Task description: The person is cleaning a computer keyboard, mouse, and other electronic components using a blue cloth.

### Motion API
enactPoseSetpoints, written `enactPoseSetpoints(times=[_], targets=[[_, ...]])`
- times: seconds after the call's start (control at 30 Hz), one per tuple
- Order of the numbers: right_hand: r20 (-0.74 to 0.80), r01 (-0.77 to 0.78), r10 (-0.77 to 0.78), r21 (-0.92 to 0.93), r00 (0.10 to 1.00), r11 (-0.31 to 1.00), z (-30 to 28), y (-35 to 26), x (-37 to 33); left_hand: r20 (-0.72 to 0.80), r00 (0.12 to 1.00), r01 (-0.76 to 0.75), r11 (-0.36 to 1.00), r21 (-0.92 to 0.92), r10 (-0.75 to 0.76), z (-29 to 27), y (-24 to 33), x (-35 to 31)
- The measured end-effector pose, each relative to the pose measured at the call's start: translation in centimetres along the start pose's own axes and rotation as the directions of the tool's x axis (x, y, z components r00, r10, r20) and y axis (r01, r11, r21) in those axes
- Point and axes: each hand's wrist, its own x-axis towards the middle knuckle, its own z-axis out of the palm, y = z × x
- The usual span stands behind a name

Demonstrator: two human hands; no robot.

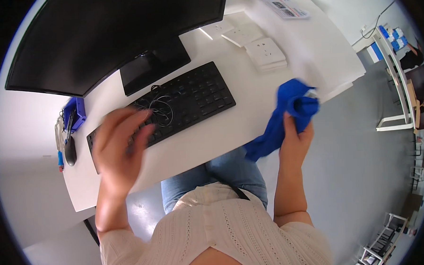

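Note:
My right hand grips a crumpled blue cloth just past the front right edge of the desk. One end of the cloth hangs toward my lap, and a small whitish bit shows at its upper fold. Blurred by motion, my left hand hovers over the left part of a black keyboard. Its thumb and fingers are apart, with nothing visible between them. Close to those fingertips, a loosely coiled thin cable rests on the keyboard. Whether the fingers touch the cable I cannot tell.
A large black monitor stands at the back of the white desk. White socket panels lie at the back right, with printed sheets beyond. At the left edge are a blue-purple bin and a black mouse.

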Motion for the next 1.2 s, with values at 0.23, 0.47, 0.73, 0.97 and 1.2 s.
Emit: enactPoseSetpoints(times=[0.23,0.47,0.73,0.97,1.2], targets=[[0.535,0.670,-0.469,-0.719,0.703,0.185,2.7,0.4,4.0,0.350,0.937,0.023,0.999,-0.027,-0.012,15.5,1.3,10.5],[0.570,0.695,-0.447,-0.694,0.689,0.188,1.7,1.6,4.4,0.320,0.935,0.012,0.916,0.401,-0.153,26.8,-3.4,15.9],[0.567,0.682,-0.401,-0.686,0.720,0.253,1.4,0.9,4.5,0.541,0.767,0.120,0.905,0.409,-0.346,26.2,-5.8,19.3],[0.575,0.708,-0.438,-0.662,0.691,0.246,1.7,1.0,4.4,0.456,0.885,-0.315,0.599,0.736,-0.095,27.2,-6.0,18.4],[0.554,0.693,-0.448,-0.678,0.702,0.246,1.7,1.0,4.3,0.372,0.928,-0.171,0.851,0.497,-0.031,26.3,-3.1,17.4]])
